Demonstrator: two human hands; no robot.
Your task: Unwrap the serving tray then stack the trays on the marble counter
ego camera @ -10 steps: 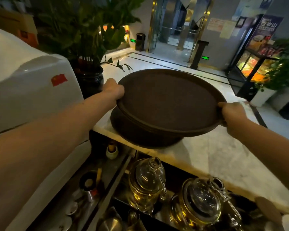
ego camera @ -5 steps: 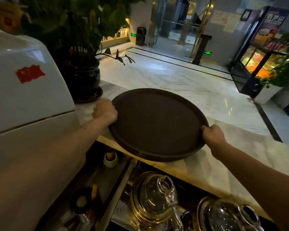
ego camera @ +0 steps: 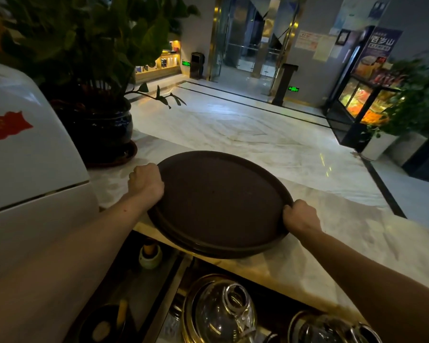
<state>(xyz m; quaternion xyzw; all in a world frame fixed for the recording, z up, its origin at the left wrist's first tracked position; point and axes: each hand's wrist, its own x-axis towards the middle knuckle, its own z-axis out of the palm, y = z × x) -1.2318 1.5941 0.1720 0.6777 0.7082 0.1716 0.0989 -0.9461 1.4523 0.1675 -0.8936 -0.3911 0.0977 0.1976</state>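
A round dark brown serving tray (ego camera: 218,199) lies flat on top of another tray whose rim (ego camera: 216,253) shows just beneath its near edge. Both rest on the marble counter (ego camera: 357,233), slightly overhanging its near edge. My left hand (ego camera: 146,183) grips the top tray's left rim. My right hand (ego camera: 300,216) grips its right rim. No wrapping is visible on the trays.
A dark potted plant (ego camera: 97,125) on a saucer stands on the counter just left of the trays. A white appliance (ego camera: 22,169) with a red sticker fills the left side. Below the counter edge sit glass teapots (ego camera: 223,315) and a small jar (ego camera: 150,254).
The top tray was held tilted above the lower one; both hands lowered it flat onto the stack, and it now sits level, hands still on its rim.
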